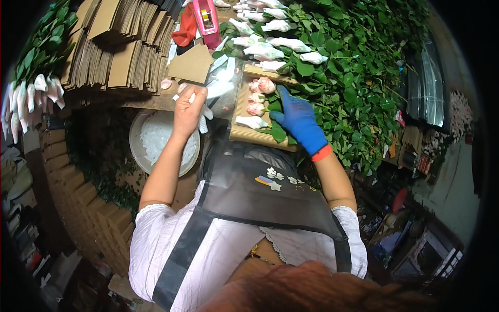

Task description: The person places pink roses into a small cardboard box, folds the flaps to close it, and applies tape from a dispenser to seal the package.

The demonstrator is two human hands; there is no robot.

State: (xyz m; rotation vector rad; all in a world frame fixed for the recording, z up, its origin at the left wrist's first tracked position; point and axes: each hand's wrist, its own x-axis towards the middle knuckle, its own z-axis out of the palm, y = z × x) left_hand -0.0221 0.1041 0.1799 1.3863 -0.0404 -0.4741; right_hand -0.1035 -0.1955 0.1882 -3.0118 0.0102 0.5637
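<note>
My bare left hand (187, 113) is closed over the table edge, with white mesh flower sleeves (204, 122) sticking out of its grip. On the right, my right hand (298, 120) wears a blue glove with a red cuff. Its thumb and fingers are apart, resting at the stems beside several pink roses (256, 99). These bare blooms lie on a sheet of corrugated cardboard (243, 93). Below them on the same sheet is a bloom covered by a white mesh sleeve (251, 122). The glove and leaves hide part of the stems.
Sleeved roses (265, 50) and a mass of green leaves (353, 67) fill the far and right side. Stacked cardboard pieces (130, 47) stand far left. A pink tape dispenser (208, 23) sits at the back. A bucket (136, 143) of white pieces stands below the table.
</note>
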